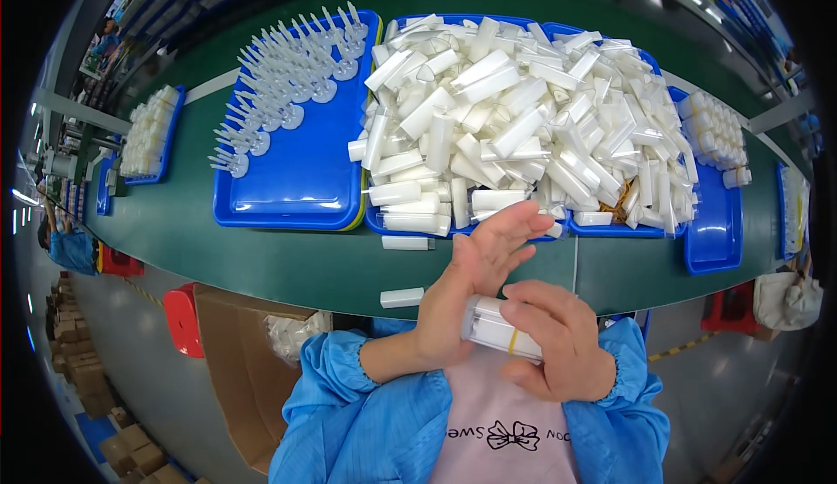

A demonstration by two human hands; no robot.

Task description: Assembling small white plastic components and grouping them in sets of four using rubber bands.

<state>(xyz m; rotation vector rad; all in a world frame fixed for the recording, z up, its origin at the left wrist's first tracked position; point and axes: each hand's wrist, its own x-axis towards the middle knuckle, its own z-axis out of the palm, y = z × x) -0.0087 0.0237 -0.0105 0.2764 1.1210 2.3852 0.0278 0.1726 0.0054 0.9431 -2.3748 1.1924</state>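
Note:
In front of my chest, my right hand is closed round a bundle of white tubes with transparent ends. A yellow rubber band goes round the bundle. My left hand is open, its fingers stretched up and away, with the palm against or very close to the bundle's left end. Two loose white tubes lie left of my hands on the green table: one at the front edge, the other beside the trays. Beyond my hands, a large heap of similar tubes fills blue trays.
At the left, a blue tray holds rows of upright translucent stemmed pieces. Banded white bundles stand in a blue tray at the right, and more white pieces at far left. An open cardboard box and red stool stand below the table.

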